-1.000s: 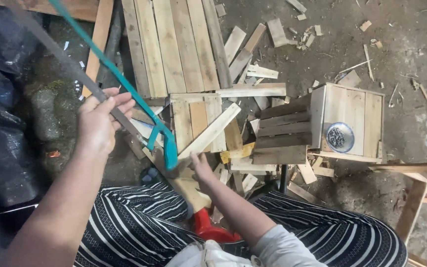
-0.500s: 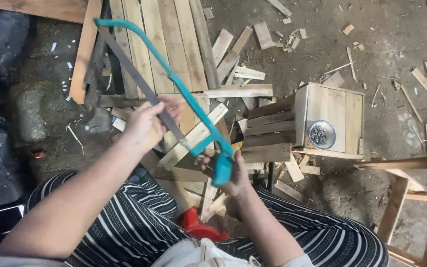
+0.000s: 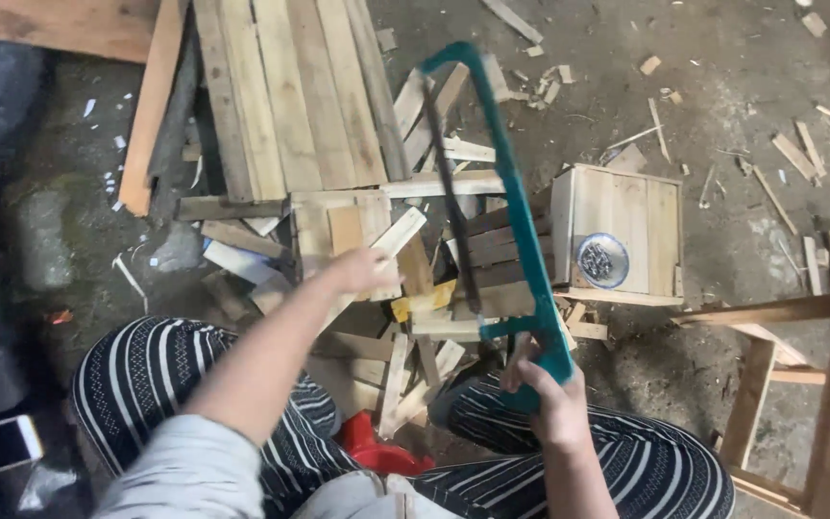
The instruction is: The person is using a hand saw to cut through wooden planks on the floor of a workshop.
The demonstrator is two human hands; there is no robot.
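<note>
swung upright since half a second ago, teal hacksaw (image 3: pixel 492 183) runs lengthwise away from right hand (image 3: pixel 545 399) clenched on its handle; left hand (image 3: pixel 362 271), fingers loose, rests on wooden slat (image 3: pixel 377 252) just left.

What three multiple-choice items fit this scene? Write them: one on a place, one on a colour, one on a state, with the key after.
1. Where does the small round tin of dark bits stand?
A. on the wooden box
B. on the phone
C. in the left hand

2. What colour is the frame of the saw?
A. red
B. teal
C. yellow

3. How is the saw held?
A. lying on the floor
B. by both hands
C. by the right hand alone

Key: 1 A, the tin sits on the box's top face. 2 B, the bow frame is teal. 3 C, the right hand grips the handle while the left hand reaches over a wooden slat.
</note>
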